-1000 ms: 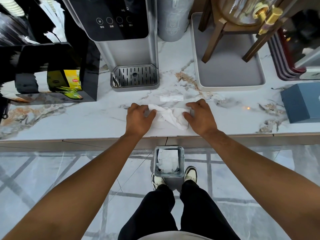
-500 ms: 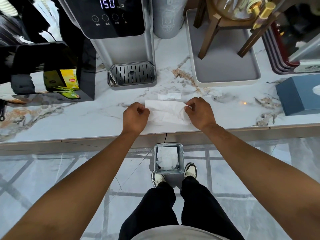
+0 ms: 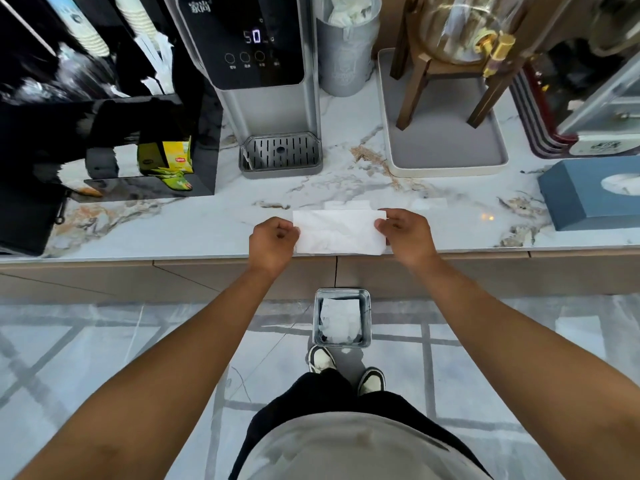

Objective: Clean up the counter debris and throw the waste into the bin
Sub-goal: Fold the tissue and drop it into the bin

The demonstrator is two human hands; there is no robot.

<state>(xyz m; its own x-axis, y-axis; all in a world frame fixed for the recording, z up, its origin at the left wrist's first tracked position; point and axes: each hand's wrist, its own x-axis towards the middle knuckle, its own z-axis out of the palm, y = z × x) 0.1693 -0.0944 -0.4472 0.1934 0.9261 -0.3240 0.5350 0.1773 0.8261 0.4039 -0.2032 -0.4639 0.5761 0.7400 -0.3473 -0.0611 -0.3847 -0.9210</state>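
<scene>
Both ends pinched: left hand (image 3: 273, 240) clamped on the left edge of the white paper towel (image 3: 337, 232), right hand (image 3: 407, 235) nipping the right edge, fingers closed tight. Stretched flat between the two grips, right over the front edge of the marble counter (image 3: 194, 223). Just beyond the grip, small white paper scraps (image 3: 348, 204) lying on the stone. Below and nearer the body, steel bin (image 3: 341, 343) on the floor, white paper inside. Farther back from the left grip, water dispenser (image 3: 256, 64); off past the right grip, blue tissue box (image 3: 588, 192).

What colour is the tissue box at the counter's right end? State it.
Blue; the tissue box shows in the head view, the only one.
</scene>
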